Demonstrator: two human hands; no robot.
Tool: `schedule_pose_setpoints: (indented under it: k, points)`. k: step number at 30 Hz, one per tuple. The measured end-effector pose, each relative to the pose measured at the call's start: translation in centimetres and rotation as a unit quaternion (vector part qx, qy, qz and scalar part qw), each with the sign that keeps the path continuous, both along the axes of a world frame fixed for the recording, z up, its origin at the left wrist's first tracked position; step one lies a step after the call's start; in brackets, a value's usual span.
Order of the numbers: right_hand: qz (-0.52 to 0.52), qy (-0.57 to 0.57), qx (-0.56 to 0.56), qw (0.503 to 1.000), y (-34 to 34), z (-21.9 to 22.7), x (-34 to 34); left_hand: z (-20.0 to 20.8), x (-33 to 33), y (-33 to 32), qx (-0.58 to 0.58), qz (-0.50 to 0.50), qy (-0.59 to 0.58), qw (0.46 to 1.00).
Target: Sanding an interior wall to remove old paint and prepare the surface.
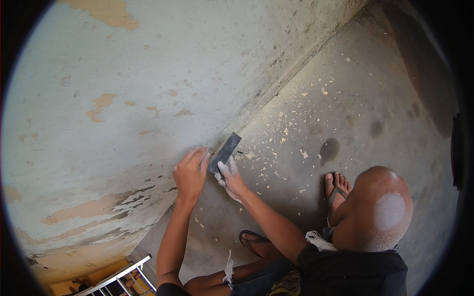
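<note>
A dark grey rectangular sanding block (pixel 226 151) is in my right hand (pixel 230 181), whose thumb presses on its lower end. White dust coats the fingers of that hand. The block is tilted along the foot of the pale, worn wall (pixel 148 64), and its far side is hidden. Just left of the block, my left hand (pixel 191 170) rests against the wall with fingers stretched out and slightly bent; nothing shows in it.
Peeled paint flakes (pixel 303 154) litter the grey concrete floor (pixel 355 113). Bare tan patches (pixel 81 212) mark the wall. A metal ladder (pixel 121 276) stands at the lower left. My knee (pixel 382 207) and sandalled foot (pixel 337 190) are at the right.
</note>
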State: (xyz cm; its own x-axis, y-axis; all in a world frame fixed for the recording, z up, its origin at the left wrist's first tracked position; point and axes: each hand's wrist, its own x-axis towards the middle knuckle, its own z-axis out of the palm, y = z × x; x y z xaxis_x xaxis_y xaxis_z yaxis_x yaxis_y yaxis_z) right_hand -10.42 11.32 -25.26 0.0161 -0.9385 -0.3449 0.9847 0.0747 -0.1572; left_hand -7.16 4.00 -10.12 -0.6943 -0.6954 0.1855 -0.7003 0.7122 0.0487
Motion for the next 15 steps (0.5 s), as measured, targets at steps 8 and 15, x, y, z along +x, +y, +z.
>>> schedule_pose_setpoints:
  k: [8, 15]
  points:
    - [0.075, -0.037, -0.005, 0.996, -2.6, -5.4, 1.4, 8.6, 0.2, -2.4, -0.220, -0.111, 0.065, 0.967]
    - [0.029, -0.034, 0.041, 0.998, -4.0, -5.7, 1.1, 13.4, 2.1, -2.3, -0.363, -0.129, 0.164, 0.908]
